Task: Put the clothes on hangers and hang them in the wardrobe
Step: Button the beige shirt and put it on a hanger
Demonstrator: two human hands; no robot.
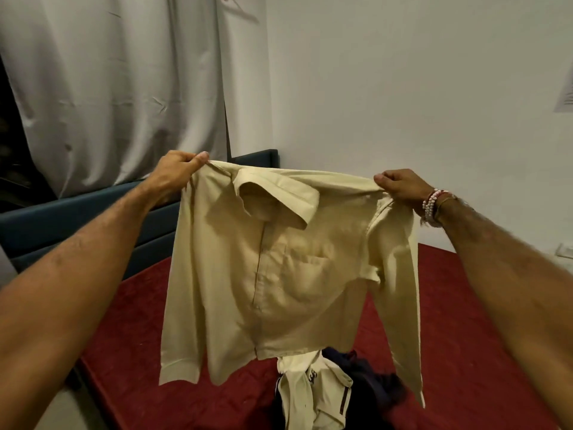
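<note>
While left grip [178, 173] and right grip [400, 187] each pinch a shoulder, the shirt [279, 274] is held spread at frame centre, not yet hung up; a clothes pile [325, 395] lies lower centre on the bed [465, 321].

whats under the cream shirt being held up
Beneath the shirt, a heap of clothes lies on the red bed: one cream, others dark. The shirt covers the heap's far edge.

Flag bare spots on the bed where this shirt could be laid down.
The bed is bare on the left, from the headboard across to the pile. There is a second bare strip right of the pile, past the hanging sleeve of the shirt. It is crowded in the near middle, where the pile lies under the shirt's hem.
</note>
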